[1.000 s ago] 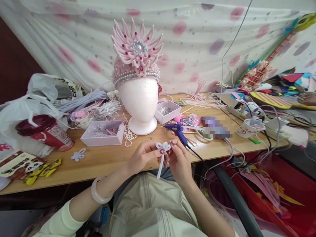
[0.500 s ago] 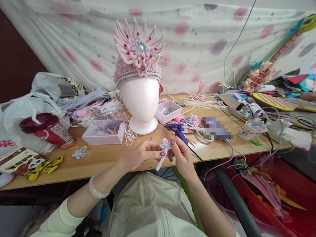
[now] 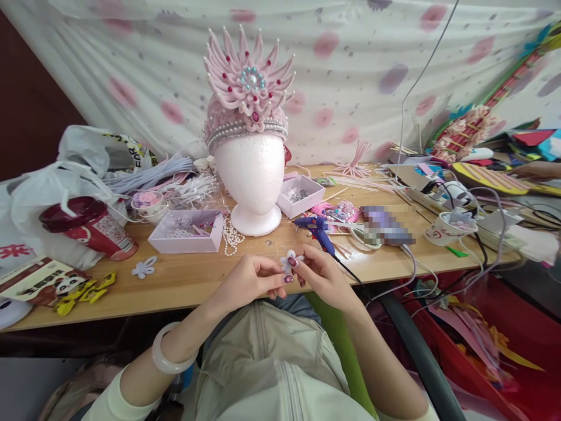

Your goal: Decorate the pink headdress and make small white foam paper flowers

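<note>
While both hands meet just off the near edge of the wooden table (image 3: 184, 286), the small white flower piece (image 3: 291, 261) sits pinched between them, above the lap and level with the table edge. It lies at the fingertips of both, slightly nearer the right hand (image 3: 322, 278), whose thumb and forefinger close on its right side; the left hand (image 3: 252, 279) grips it from the left with curled fingers, a pale bangle (image 3: 169, 358) on that wrist. Any stem below the petals is hidden behind the fingers, so its long axis cannot be told. Just beyond the right hand lies a blue glue gun (image 3: 316, 229), nozzle pointing left, and further back stands a foam head (image 3: 254, 175) wearing a pink headdress (image 3: 248, 88).
</note>
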`<state>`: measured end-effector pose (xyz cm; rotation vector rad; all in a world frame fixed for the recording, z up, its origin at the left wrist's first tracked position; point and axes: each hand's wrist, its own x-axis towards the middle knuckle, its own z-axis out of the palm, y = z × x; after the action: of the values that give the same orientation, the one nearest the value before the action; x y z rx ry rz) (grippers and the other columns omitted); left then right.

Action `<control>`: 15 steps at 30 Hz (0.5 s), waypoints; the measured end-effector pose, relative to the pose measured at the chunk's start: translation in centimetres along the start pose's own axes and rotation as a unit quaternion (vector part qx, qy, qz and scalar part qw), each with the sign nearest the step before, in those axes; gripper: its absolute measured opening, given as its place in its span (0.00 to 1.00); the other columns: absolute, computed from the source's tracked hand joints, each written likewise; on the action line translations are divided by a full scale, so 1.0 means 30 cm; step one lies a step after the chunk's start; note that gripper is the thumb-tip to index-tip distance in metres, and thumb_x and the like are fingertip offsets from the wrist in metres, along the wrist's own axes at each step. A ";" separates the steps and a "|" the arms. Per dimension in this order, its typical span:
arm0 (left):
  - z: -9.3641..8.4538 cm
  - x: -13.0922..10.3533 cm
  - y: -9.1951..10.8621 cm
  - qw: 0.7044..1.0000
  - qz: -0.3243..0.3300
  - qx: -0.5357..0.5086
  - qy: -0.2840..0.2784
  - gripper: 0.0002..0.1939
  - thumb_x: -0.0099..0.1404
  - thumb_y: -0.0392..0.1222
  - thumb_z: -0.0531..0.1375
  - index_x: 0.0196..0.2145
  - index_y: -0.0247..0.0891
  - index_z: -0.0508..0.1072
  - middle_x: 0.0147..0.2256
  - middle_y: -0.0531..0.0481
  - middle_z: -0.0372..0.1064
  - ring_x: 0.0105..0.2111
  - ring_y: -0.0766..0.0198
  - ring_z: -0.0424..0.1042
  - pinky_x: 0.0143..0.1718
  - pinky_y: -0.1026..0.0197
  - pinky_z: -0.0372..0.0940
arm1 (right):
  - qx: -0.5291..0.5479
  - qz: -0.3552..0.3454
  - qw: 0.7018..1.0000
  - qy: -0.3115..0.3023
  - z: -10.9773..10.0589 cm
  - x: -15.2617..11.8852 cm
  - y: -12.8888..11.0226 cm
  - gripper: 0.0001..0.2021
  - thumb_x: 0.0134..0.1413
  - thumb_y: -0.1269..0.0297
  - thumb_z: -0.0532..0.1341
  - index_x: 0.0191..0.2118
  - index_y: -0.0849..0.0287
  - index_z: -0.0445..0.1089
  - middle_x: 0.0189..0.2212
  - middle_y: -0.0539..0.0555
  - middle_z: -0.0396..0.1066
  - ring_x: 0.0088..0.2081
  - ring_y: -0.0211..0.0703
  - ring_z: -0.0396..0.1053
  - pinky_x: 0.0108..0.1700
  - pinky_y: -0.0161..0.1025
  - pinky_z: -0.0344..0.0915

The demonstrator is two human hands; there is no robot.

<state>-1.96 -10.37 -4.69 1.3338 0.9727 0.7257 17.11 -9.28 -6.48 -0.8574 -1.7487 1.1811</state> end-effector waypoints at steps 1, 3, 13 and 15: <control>-0.002 -0.003 0.003 1.000 -0.003 0.009 0.000 0.13 0.56 0.48 0.67 0.28 0.34 0.78 0.22 0.49 0.75 0.21 0.68 0.67 0.25 0.65 0.63 | 0.012 0.002 1.000 -0.007 0.000 0.003 0.000 0.14 0.63 0.53 0.57 0.37 0.59 0.67 0.26 0.49 0.66 0.24 0.34 0.62 0.25 0.32 0.61; -0.007 -0.010 0.009 1.000 -0.004 0.015 0.002 0.12 0.58 0.48 0.66 0.30 0.35 0.79 0.23 0.49 0.75 0.21 0.68 0.68 0.26 0.65 0.64 | 0.045 0.011 0.999 -0.007 0.006 0.007 0.002 0.14 0.62 0.51 0.58 0.37 0.60 0.67 0.24 0.48 0.65 0.22 0.33 0.61 0.23 0.31 0.60; -0.038 -0.045 0.002 0.998 0.064 0.004 0.025 0.16 0.61 0.52 0.63 0.33 0.34 0.76 0.27 0.47 0.76 0.28 0.63 0.73 0.34 0.62 0.67 | 0.183 0.072 0.980 -0.038 0.035 0.010 -0.004 0.16 0.53 0.50 0.66 0.34 0.59 0.68 0.24 0.47 0.65 0.21 0.34 0.64 0.21 0.32 0.67; -0.048 -0.048 0.001 0.998 0.057 -0.007 0.005 0.16 0.61 0.52 0.63 0.36 0.34 0.76 0.29 0.46 0.77 0.30 0.62 0.74 0.35 0.61 0.68 | 0.178 0.070 0.981 -0.031 0.033 0.010 -0.002 0.15 0.53 0.51 0.66 0.36 0.59 0.70 0.25 0.49 0.69 0.23 0.36 0.67 0.24 0.35 0.69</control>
<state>-3.88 -10.99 -4.39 1.3832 0.9033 0.8238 16.08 -9.40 -6.56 -0.7414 -1.4776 1.5714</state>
